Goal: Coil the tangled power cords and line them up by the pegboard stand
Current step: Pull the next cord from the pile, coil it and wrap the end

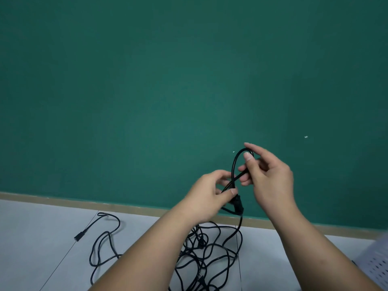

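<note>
1. The person is holding both hands up in front of the green wall (147, 80) and working on one black power cord (232, 169). The left hand (210, 193) is pinching it between thumb and curled fingers just above its plug (238, 205). The right hand (273, 179) is curling thumb and fingers round the top of a small loop.
2. Below the plug, the cord is dropping into the tangle (210, 255) lying on the floor (42, 227), near the person and between the forearms. A looser cord (105, 238) is sprawling to the left, with its connector (79, 236) at the far-left end.
3. The step in hand is probably the first loop of a coil. It is likely going best if the left hand is acting as the anchor at the plug end. The right hand would then be drawing slack up gently and laying even loops, one on another. A hard tug would probably be tightening the knots below.
4. The forearms are covering the middle of the tangle, and the near edge of the view is cutting it off. How many cords there are, and where they are crossing, cannot be told.
5. Only a corner of the pegboard stand (378, 265), white and perforated, is showing at the near right. No coiled cord is showing beside it.
6. The right hand is slightly blurred, so which fingers are bearing on the loop is hard to make out.
</note>
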The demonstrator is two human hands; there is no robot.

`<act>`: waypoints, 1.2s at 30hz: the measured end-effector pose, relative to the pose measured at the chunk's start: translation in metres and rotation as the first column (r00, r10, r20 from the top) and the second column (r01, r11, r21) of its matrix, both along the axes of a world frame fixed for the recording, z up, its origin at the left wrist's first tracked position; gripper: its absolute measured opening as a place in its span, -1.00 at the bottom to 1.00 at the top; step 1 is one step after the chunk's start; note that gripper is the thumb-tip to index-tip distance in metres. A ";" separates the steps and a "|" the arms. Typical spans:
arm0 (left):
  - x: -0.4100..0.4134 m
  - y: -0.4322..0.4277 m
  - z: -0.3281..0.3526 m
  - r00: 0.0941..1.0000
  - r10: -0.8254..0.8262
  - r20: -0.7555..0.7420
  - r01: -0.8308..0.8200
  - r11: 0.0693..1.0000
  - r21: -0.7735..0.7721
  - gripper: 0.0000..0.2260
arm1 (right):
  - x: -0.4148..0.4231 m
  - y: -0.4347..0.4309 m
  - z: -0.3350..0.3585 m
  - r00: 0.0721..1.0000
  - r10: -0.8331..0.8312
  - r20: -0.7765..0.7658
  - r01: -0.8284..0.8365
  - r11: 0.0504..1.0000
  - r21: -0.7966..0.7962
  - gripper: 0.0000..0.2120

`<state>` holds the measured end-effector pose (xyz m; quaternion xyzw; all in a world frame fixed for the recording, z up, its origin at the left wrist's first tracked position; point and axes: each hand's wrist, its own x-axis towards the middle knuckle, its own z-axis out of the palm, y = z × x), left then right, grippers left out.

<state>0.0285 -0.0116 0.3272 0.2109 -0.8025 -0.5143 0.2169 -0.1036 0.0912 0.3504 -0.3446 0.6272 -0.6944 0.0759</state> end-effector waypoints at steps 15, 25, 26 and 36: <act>0.006 -0.016 -0.004 0.993 -0.105 0.048 0.107 0.994 -0.038 -0.81 | -0.022 0.010 0.008 0.978 0.181 0.103 -0.188 0.980 0.062 -0.80; 0.016 -0.007 0.001 0.929 -0.358 0.093 0.331 0.917 0.221 -0.77 | -0.026 0.015 0.005 0.974 0.216 0.070 -0.225 0.961 0.162 -0.81; 0.015 -0.006 0.001 0.936 -0.342 0.085 0.316 0.922 0.224 -0.77 | -0.025 0.015 0.003 0.979 0.195 0.066 -0.203 0.968 0.145 -0.82; 0.005 -0.007 0.002 0.986 -0.150 -0.072 0.165 0.941 0.297 -0.80 | -0.008 0.004 -0.008 0.978 0.210 -0.011 -0.206 0.968 0.147 -0.76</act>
